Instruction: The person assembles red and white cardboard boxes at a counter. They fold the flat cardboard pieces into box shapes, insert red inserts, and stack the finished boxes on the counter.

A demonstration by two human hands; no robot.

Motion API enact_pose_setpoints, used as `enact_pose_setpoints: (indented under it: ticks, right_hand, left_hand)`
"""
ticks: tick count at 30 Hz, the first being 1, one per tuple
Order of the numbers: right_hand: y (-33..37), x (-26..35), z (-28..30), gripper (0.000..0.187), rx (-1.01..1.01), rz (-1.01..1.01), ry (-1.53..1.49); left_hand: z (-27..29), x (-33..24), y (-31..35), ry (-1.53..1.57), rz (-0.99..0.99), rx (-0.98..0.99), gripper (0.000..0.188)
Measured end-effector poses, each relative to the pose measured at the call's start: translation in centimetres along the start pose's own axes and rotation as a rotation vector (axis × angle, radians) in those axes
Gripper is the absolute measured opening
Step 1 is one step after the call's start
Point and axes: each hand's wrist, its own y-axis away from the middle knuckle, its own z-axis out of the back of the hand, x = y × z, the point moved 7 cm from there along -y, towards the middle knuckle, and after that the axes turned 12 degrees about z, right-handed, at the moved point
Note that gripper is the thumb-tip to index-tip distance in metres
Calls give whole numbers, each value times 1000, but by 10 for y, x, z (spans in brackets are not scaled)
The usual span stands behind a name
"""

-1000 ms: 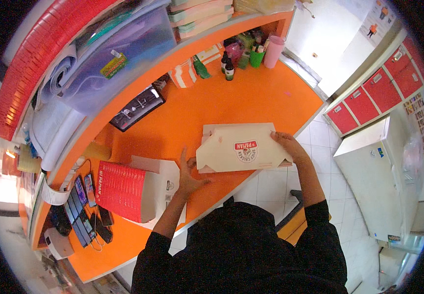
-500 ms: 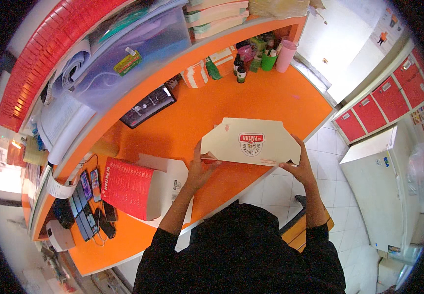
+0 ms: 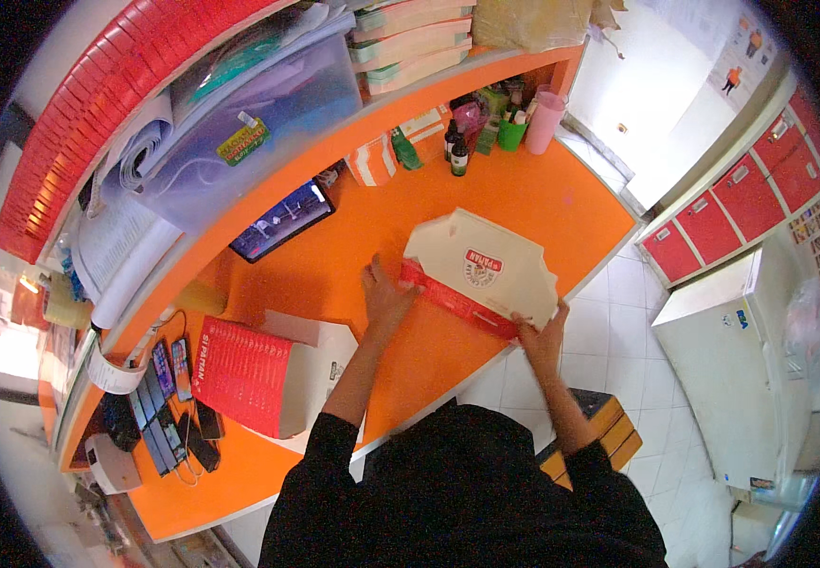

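Observation:
A cream folding food carton (image 3: pixel 514 248) with red front side and a printed emblem is tilted over the orange counter. My right hand (image 3: pixel 541 343) grips its near right corner, thumb on the front and fingers round the end. At the left corner, my left hand (image 3: pixel 389 295) has its fingers apart and off the carton, with the thumb by the red side. To the left of my left forearm lies a stack of flat, unfolded red and cream cartons (image 3: pixel 244 372).
Phones (image 3: pixel 183 367) with cables lie on the counter's left part. A tablet (image 3: pixel 282 222) leans under the shelf, near small dark bottles (image 3: pixel 458 159) and a pink cup (image 3: pixel 544 123). At right stand a white fridge (image 3: pixel 727 364) and red lockers (image 3: pixel 746 194); a wooden stool (image 3: pixel 614 431) is beside me.
The carton has turned clockwise and its red front side has come into view. My left hand has loosened at its corner; my right hand has moved left and nearer me.

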Motion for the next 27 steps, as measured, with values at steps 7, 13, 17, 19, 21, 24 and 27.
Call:
enact_pose_setpoints:
  ticks: [7,13,17,19,21,24,27]
  right_hand:
    - [74,88,-61,71,855,434,75]
    - [-38,-23,5,61,290,120,789]
    - [-53,-51,-12,64,314,147,677]
    - [-57,-52,-7,62,350,16,665]
    - [-54,-39,8,55,234,-143,25]
    - [-48,-5,35,47,187,-140,-296]
    - [-38,27,45,43,177,89,-205]
  left_hand:
    - [1,32,43,1139,688,677,93]
    - [54,40,39,603,591,641,70]
    - [50,6,33,589,341,491,64]
    - [54,-2,37,703,353,504,58]
    - [73,-15,43,820,229,560,53]
    - [102,-29,46,829,101,502,47]
    - [111,-40,40,833,4,371,43]
